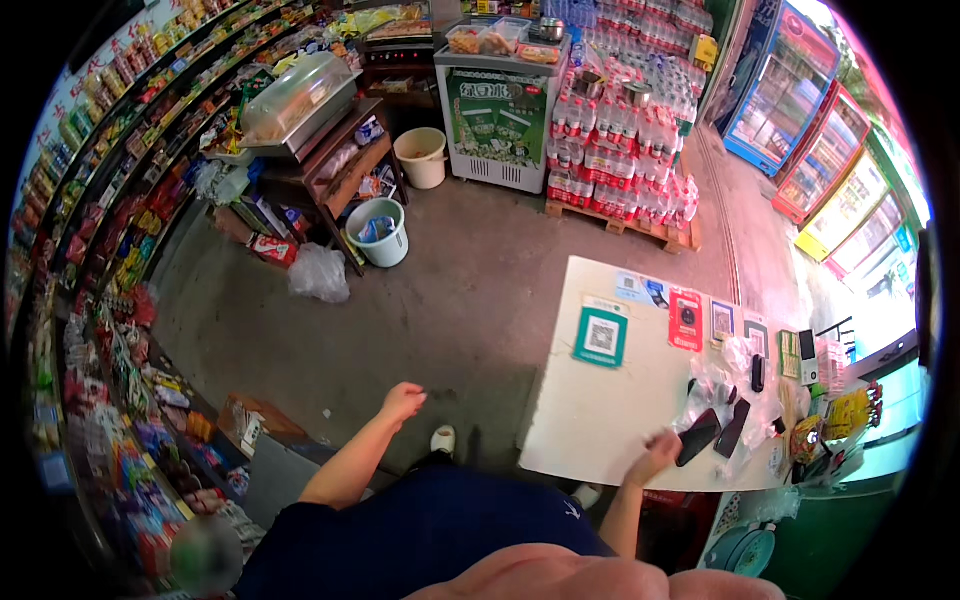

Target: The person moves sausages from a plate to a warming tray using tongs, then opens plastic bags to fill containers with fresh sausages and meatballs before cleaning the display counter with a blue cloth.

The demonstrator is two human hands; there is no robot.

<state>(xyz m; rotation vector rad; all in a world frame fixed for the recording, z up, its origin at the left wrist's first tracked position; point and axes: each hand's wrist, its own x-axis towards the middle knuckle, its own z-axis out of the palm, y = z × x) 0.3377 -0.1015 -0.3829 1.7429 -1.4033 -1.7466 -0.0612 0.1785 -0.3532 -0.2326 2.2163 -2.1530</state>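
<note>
My left hand hangs over the floor in front of my body, its fingers loosely curled, with nothing visible in it. My right hand is blurred above the near edge of the white counter. Right beside it is a dark smartphone; whether my fingers grip it or only touch it is unclear. A second dark flat device lies to its right, beside crumpled clear plastic bags. Further left on the counter is a green-framed payment code card.
Packed snack shelves curve along the left. Ahead stand a white bucket, a cream bucket, a chest freezer and stacked bottle packs on a wooden pallet. Glass-door drink fridges line the right.
</note>
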